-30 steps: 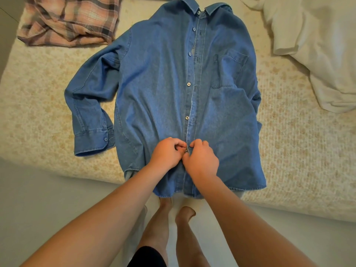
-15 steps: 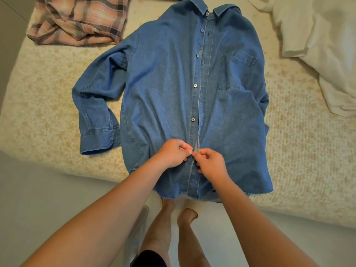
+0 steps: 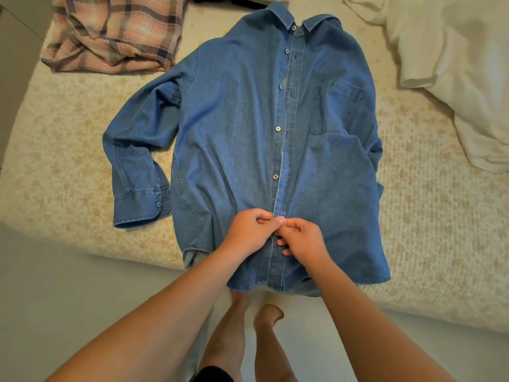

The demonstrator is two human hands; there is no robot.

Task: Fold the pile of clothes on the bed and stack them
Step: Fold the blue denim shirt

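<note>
Denim shirt [image 3: 234, 139] lies flat, placket pinched by left hand [image 3: 249, 234] and right hand [image 3: 304, 239].

denim shirt [image 3: 234, 139]: blue denim cloth, matt, soft creases
shirt buttons [image 3: 278, 129]: pale, smooth, slightly glossy
plaid shirt [image 3: 115, 34]: thin woven cloth, pink and dark checks, crumpled
bed cover [image 3: 429, 216]: beige cloth, rough bumpy texture, matt
white bedding [image 3: 462, 64]: white cloth, smooth, matt
floor [image 3: 55, 285]: pale, smooth

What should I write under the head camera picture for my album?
Both hands, left hand and right hand, pinch the denim shirt placket on the bed.
</note>
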